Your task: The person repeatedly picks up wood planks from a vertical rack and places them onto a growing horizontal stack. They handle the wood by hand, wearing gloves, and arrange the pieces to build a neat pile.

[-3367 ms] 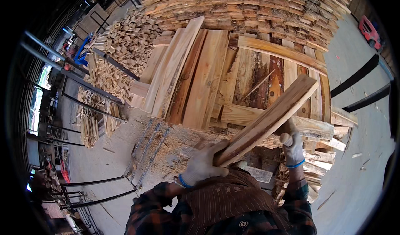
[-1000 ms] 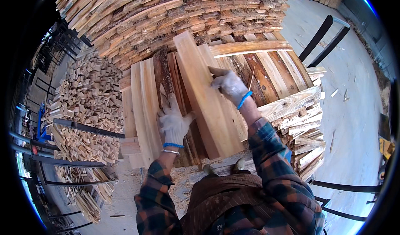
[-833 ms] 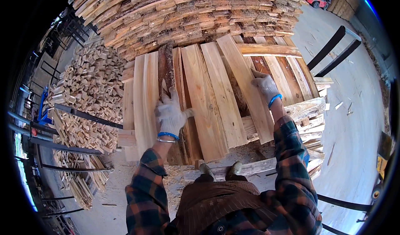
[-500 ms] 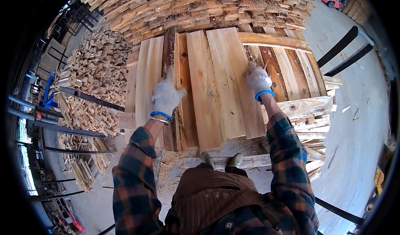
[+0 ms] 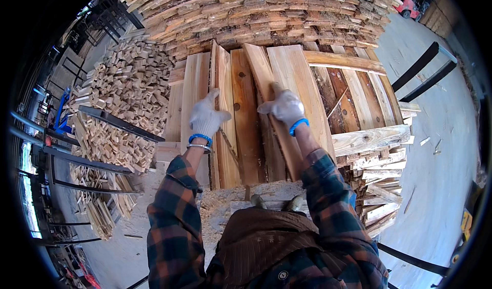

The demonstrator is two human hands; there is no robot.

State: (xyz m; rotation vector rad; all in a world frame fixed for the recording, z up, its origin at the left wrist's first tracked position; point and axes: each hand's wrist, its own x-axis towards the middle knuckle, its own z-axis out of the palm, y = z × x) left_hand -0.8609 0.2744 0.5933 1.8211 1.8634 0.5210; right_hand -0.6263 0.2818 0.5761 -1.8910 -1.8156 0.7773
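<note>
Both my hands wear white knitted gloves. My left hand (image 5: 207, 115) is at the left edge of a tilted pale wooden board (image 5: 224, 140), with its thumb across the board's face and its fingers at the edge. My right hand (image 5: 287, 108) grips a second wooden board (image 5: 257, 63), which leans up on its long edge. Between these two boards lies a darker orange-brown board (image 5: 243, 94) with knots. A wide pale board (image 5: 312, 102) lies flat to the right of my right hand. A thin splinter of wood (image 5: 228, 144) crosses the left board.
A tall stack of rough boards (image 5: 256, 17) rises behind. Short wood offcuts (image 5: 123, 78) are heaped at left, beside black metal bars (image 5: 120, 123). A crosswise plank (image 5: 371, 139) and further boards (image 5: 348, 91) lie at right. Black metal uprights (image 5: 423, 68) stand beyond; sawdust (image 5: 220, 202) covers the floor by my shoes.
My right hand has moved left and tipped a board up onto its edge. The dark bark-edged board at my left hand has turned, showing a pale face. The view has shifted slightly.
</note>
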